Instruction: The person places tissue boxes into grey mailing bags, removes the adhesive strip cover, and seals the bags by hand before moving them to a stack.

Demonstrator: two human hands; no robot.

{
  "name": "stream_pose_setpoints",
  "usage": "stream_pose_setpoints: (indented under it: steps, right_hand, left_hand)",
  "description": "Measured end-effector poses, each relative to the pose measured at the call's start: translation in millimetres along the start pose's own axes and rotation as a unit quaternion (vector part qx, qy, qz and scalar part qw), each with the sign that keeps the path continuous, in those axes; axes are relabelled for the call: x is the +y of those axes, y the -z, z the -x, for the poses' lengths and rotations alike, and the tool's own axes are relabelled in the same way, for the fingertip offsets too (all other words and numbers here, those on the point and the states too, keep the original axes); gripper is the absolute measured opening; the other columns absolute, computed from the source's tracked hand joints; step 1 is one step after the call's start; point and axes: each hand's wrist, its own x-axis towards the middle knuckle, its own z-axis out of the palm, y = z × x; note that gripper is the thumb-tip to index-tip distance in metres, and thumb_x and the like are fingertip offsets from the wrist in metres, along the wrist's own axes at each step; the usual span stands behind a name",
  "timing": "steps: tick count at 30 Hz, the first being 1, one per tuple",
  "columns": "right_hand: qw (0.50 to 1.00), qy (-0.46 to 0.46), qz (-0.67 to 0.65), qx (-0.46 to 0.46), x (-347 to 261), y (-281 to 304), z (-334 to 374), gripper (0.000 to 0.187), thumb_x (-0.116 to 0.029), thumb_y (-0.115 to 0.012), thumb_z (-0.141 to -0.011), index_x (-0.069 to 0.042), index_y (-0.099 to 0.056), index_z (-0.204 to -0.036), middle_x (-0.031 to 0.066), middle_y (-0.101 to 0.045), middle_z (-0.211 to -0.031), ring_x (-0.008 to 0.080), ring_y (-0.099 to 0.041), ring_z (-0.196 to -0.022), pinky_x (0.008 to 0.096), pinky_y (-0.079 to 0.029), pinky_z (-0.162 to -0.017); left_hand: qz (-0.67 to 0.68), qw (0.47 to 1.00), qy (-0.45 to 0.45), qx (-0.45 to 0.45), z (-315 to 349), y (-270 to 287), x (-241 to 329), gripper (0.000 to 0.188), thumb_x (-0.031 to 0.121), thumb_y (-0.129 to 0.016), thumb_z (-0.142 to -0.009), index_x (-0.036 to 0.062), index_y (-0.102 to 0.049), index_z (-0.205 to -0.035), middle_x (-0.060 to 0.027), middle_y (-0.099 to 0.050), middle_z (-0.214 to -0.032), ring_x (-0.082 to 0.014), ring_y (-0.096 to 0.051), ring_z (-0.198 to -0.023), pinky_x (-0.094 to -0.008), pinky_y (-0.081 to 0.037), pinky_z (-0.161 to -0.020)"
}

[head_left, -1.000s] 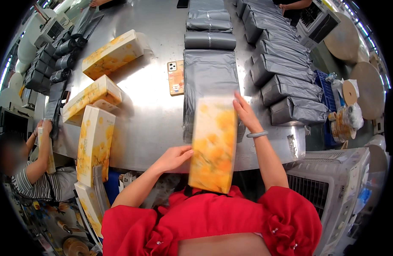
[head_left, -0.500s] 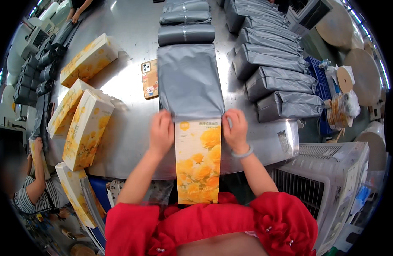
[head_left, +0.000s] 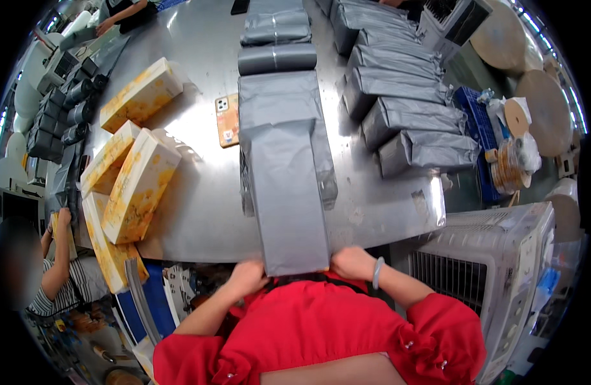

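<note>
My L hand (head_left: 249,277) and R hand (head_left: 350,263) are low in view, close to my red top (head_left: 302,314), one at each near corner of a grey bag (head_left: 289,199); grip narrow, fingers curled on its edge, tips partly hidden. The bag lies lengthwise, fitted over a box-shaped load, far end on a pile of flat grey bags (head_left: 276,96) on the metal table (head_left: 199,224). Beyond the pile: a grey roll (head_left: 276,59). L of it: phone (head_left: 227,120) in patterned case; farther L, white boxes (head_left: 141,186) w/ yellow flowers. On table's R: row of bulky grey parcels (head_left: 414,115).
</note>
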Motion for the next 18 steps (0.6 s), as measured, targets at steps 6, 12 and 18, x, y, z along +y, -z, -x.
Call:
stream_pose_setpoints:
  steps: [6,12,18]
  right_hand:
    - [0.937,-0.189,-0.211,0.205,29,17,-37,0.023,-0.024,-0.054,-0.088,-0.004,-0.06,-0.077,0.0147,-0.066,-0.073,0.031,-0.064,-0.067,0.0409,-0.049,-0.062]
    - [0.895,-0.158,-0.352,0.222,36,2,-38,0.015,-0.015,-0.052,-0.089,-0.001,-0.058,-0.087,0.0155,-0.066,-0.076,0.03,-0.066,-0.071,0.0397,-0.049,-0.064]
    - [0.91,-0.108,-0.362,0.171,42,-2,-34,0.021,-0.012,-0.049,-0.091,-0.001,-0.057,-0.106,0.0147,-0.067,-0.088,0.0219,-0.066,-0.085,0.0333,-0.049,-0.072]
  left_hand:
    - [0.027,0.976,0.159,0.143,-43,30,1,0.033,0.028,-0.064,-0.08,0.0012,-0.053,-0.064,-0.0185,-0.055,-0.064,-0.0389,-0.056,-0.065,-0.0467,-0.043,-0.057]
    - [0.11,0.966,-0.049,0.229,-92,11,68,0.019,0.016,-0.067,-0.079,0.0027,-0.054,-0.074,-0.0111,-0.054,-0.068,-0.0318,-0.054,-0.06,-0.0404,-0.042,-0.055]
    - [0.233,0.972,0.031,-0.009,-148,-17,88,0.014,0.008,-0.066,-0.079,0.0018,-0.059,-0.089,-0.0148,-0.056,-0.094,-0.0308,-0.056,-0.081,-0.0356,-0.046,-0.068]
